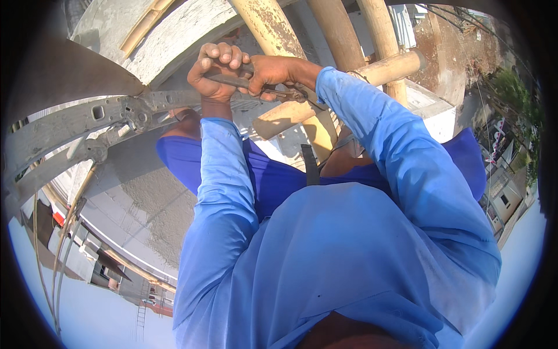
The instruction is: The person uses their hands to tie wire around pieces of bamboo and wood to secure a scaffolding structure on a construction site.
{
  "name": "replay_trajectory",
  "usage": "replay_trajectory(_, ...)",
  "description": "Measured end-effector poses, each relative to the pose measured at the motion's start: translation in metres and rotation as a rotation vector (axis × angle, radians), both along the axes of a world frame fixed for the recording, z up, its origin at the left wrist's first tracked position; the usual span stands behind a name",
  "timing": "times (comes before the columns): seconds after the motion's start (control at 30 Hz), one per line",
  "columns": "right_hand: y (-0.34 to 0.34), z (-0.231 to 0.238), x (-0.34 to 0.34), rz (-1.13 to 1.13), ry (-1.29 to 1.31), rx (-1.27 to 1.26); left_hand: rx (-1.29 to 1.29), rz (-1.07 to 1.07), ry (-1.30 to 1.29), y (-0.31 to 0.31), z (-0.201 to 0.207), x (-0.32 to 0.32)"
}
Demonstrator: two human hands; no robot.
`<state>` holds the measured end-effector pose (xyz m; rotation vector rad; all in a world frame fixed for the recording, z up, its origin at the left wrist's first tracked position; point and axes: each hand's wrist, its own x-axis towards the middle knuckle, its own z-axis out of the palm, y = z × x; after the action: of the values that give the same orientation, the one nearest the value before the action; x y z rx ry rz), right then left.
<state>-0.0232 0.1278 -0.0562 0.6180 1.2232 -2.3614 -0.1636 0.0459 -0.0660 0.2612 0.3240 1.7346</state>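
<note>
Both my hands are raised together in front of a bamboo joint, with dark metal pincers [229, 81] between them. My right hand [273, 72] is closed round the tool. My left hand [214, 78] has its fingers curled and a handle lying across its palm. The jaw end reaches toward a dark tie at the joint; fine detail there is too small to tell. At that joint a short horizontal bamboo pole [279, 120] crosses a thick, upright, pale yellow bamboo pole [273, 32].
On the left runs a grey jointed metal bar frame [64, 120], close to my left forearm. More bamboo poles [337, 35] stand beyond my right hand. Concrete ledges [192, 29] lie at the far left. Rooftops and greenery [511, 93] show far below on the right.
</note>
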Motion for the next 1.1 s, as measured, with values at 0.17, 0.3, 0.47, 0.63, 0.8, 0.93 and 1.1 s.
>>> replay_trajectory(0.17,0.006,0.0,0.001,0.066,-0.004,-0.015,-0.09,0.01,0.04,-0.009,0.002,0.006)
replay_trajectory(0.3,0.019,0.009,0.014,-0.091,-0.031,0.071,-0.256,0.007,0.118,0.03,0.026,0.015)
replay_trajectory(0.47,0.023,0.021,0.03,-0.22,-0.135,0.416,-0.849,0.181,0.622,0.085,0.045,0.045)
replay_trajectory(0.63,-0.038,0.02,0.011,-0.627,-0.321,1.219,-1.067,0.398,0.975,0.095,0.024,0.05)
replay_trajectory(0.8,-0.026,0.032,0.005,-0.433,-0.471,1.063,-1.06,0.368,0.727,0.083,0.032,0.047)
replay_trajectory(0.93,-0.03,0.039,0.001,-0.352,-0.436,1.032,-1.043,0.409,0.598,0.067,0.039,0.045)
replay_trajectory(1.1,-0.033,0.037,0.003,-0.409,-0.403,1.049,-1.004,0.39,0.599,0.065,0.039,0.038)
